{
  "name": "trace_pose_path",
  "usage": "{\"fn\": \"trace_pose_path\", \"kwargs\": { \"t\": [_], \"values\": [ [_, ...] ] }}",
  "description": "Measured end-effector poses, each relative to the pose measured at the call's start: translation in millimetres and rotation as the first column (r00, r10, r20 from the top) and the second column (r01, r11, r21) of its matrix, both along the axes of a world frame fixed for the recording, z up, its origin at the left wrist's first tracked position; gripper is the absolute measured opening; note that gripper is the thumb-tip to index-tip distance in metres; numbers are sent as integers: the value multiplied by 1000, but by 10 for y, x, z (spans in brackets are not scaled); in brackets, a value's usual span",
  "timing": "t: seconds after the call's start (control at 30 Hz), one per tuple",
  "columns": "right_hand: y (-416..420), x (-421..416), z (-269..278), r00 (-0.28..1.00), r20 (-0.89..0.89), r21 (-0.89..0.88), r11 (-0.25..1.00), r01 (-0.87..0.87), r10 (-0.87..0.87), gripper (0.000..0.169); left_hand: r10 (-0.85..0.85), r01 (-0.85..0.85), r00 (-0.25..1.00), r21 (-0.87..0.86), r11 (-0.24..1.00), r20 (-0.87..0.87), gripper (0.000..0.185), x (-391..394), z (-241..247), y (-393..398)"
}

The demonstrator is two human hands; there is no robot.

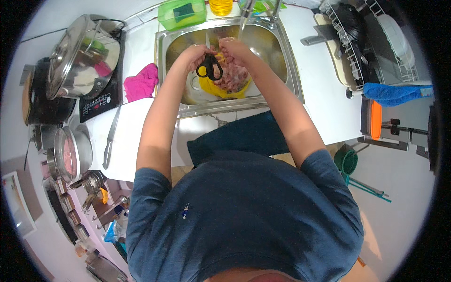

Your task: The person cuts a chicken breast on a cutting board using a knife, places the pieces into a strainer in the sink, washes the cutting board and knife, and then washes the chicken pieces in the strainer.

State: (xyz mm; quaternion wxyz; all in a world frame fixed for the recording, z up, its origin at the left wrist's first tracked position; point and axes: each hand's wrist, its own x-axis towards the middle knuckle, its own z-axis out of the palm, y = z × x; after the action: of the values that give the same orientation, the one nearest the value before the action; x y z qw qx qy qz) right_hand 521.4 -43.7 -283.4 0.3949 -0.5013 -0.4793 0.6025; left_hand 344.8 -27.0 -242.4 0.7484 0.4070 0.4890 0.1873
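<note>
My left hand [196,58] grips a pair of scissors [210,67] near the pivot, with the black handles toward me and a blade pointing away. Close beside it, my right hand [235,50] has its fingers curled on pinkish raw meat above the sink [286,60]. Below both hands, a heap of cut raw meat [232,77] lies in a yellow container [211,88]. Water runs from the faucet [248,7] just beyond my right hand. My fingers partly hide the scissor blades and the meat in the right hand.
A pink cloth [141,83] lies left of the sink. A knife [112,139] rests on a white board [127,135]. A lidded pot [84,58] stands on an induction cooker [100,102]. At right is a dish rack [347,46]; behind the sink, a green tub [181,14].
</note>
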Motion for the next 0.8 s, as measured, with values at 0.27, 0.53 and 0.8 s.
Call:
{"fn": "trace_pose_path", "kwargs": {
  "t": [0.27, 0.53, 0.8],
  "values": [
    [-141, -68, 1000, 836, 518, 73, 965, -253, 180, 38, 25, -11, 975, -66, 998, 222, 7, 126, -513, -90],
    [-530, 268, 1174, 565, 823, 100, 965, -242, 56, 46, -230, 139, 912, 271, 952, 340, 20, 918, -313, 33],
    [-162, 475, 836, 370, 915, -58, 959, -278, 163, 39, -334, 735, 677, 579, 353, -655, 25, 430, 152, -189]
  ]
}}
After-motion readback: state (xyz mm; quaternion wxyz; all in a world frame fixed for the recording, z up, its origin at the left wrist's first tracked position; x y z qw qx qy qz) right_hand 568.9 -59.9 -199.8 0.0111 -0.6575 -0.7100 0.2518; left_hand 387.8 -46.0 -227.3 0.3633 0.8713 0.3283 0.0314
